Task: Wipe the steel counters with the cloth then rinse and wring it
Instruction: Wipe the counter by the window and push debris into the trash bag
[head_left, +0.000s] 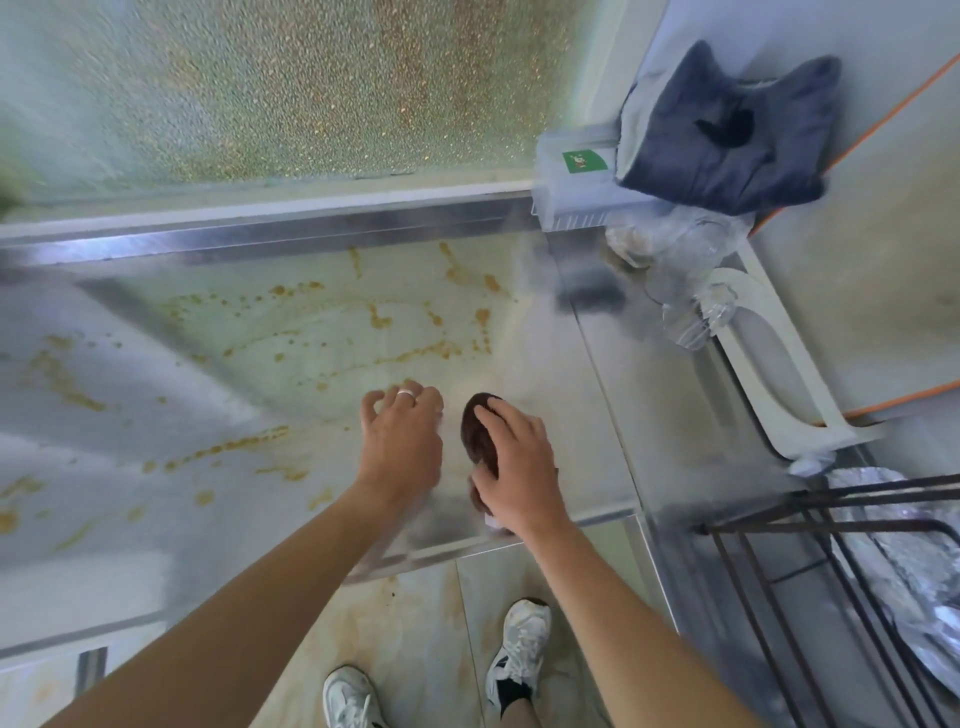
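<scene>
dark brown cloth (480, 434) bunched on stained steel counter (311, 332).

My hands worked side by side near the front edge of the tabletop (597, 374), my left hand (402, 441) just left of my right hand (511, 467), which lay on the cloth (479, 431). Behind the tabletop stood a glass pane (311, 88). At the far right corner a folded towel (727, 135) sat on a box (576, 182). A wire rack (831, 525) stood to my right.
</scene>
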